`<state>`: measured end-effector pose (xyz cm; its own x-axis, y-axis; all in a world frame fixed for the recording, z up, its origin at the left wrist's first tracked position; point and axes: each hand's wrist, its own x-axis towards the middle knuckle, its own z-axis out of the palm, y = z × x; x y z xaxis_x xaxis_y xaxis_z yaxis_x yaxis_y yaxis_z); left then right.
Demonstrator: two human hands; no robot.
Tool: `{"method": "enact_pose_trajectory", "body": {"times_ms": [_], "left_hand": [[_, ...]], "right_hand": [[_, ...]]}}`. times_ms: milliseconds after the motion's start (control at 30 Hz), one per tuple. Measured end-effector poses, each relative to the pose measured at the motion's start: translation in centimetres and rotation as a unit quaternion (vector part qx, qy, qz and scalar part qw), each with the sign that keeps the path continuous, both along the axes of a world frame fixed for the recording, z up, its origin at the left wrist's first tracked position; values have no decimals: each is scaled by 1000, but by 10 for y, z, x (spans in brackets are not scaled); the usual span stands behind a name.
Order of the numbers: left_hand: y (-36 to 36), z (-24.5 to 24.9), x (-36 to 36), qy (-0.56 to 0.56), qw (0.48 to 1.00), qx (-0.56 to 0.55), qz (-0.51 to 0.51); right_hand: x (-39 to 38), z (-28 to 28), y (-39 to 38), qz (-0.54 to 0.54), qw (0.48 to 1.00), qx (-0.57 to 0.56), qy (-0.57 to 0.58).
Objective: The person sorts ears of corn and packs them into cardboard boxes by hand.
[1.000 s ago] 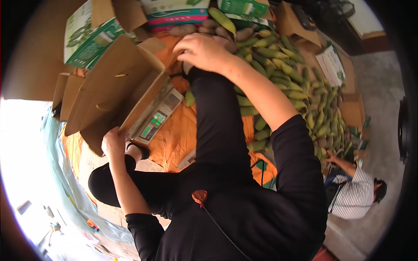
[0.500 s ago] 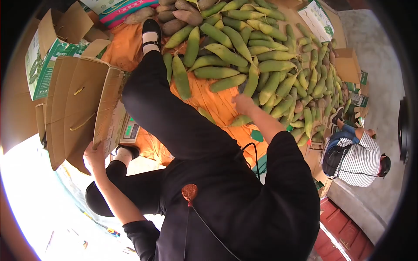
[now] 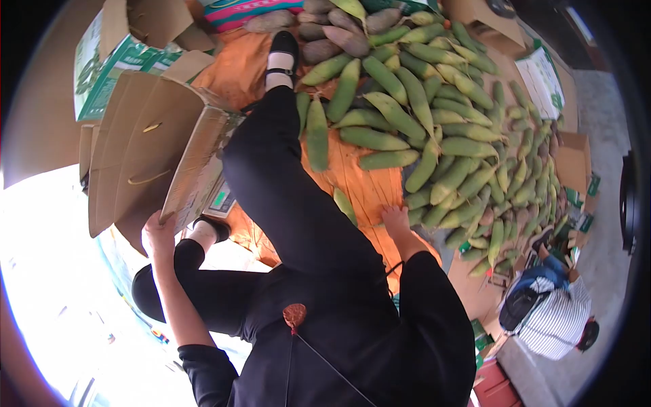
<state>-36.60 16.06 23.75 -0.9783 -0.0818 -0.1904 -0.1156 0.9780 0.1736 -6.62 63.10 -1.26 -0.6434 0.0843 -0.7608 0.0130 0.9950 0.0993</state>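
Observation:
My left hand [image 3: 159, 232] grips the near edge of an open cardboard box [image 3: 139, 136], its fingers closed over the flap. The box is tilted, and its bare brown inside shows. Beside it is a scale [image 3: 220, 199] with a lit green display, partly covered by the box and my leg. My right hand [image 3: 395, 218] is low over the orange sheet [image 3: 369, 183], at the near edge of a heap of green radishes [image 3: 464, 149]. Its fingers look slightly apart, and no object shows in them. A single green radish [image 3: 344, 206] lies to its left.
Purple-brown roots [image 3: 346, 41] lie at the far end beside my foot. More green-and-white cartons [image 3: 112, 68] stand at upper left, and a white carton [image 3: 540, 81] at upper right. A person in a striped shirt [image 3: 556, 319] sits at the right.
The whole view has shifted, so the heap and box sit further right. My right hand has drawn back toward my body, away from the radishes. My left hand keeps hold of the box.

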Motion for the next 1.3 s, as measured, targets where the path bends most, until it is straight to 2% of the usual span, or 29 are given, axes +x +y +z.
{"method": "enact_pose_trajectory", "body": {"times_ms": [167, 367, 433, 467, 533, 567, 633, 700, 767, 867, 967, 1033, 1067, 1167, 1233, 1300], "left_hand": [[22, 20, -1, -19, 999, -12, 28], [21, 24, -1, -38, 999, 2, 32], [22, 26, -2, -52, 998, -12, 38], [20, 25, -2, -46, 998, -8, 31], [17, 23, -2, -36, 999, 1, 30], [16, 22, -2, -35, 999, 0, 23], [15, 22, -2, -32, 999, 4, 22], [14, 23, -1, -38, 999, 8, 13], [13, 24, 0, -34, 999, 15, 9], [11, 24, -1, -45, 999, 10, -5], [10, 25, 0, -38, 999, 8, -21], [9, 23, -1, -36, 999, 7, -25], [9, 23, -1, -33, 999, 7, -27], [10, 27, 0, -30, 999, 3, -35], [11, 27, 0, -30, 998, 0, -52], [8, 25, -1, -32, 999, -16, -33]], "right_hand": [[12, -19, 9, 20, 1000, 5, -3], [-12, 17, 21, -33, 999, -8, 31], [-36, 42, 21, -250, 966, -51, 42], [-35, 33, 29, -243, 968, -51, 45], [-37, 20, 44, -398, 876, -169, 214], [-43, 20, 48, -392, 878, -169, 218], [-73, 50, 50, -409, 816, -251, 322], [-114, 74, 53, -426, 739, -371, 367], [-160, 116, 46, -420, 689, -443, 391], [-230, 208, 18, -372, 649, -495, 443], [-285, 292, -17, -268, 607, -581, 472], [-314, 345, -56, -205, 561, -639, 484], [-327, 362, -71, -161, 564, -655, 476], [-364, 388, -123, -64, 566, -692, 444], [-386, 392, -161, 65, 601, -645, 466], [-399, 377, -202, 137, 618, -579, 513]]}}
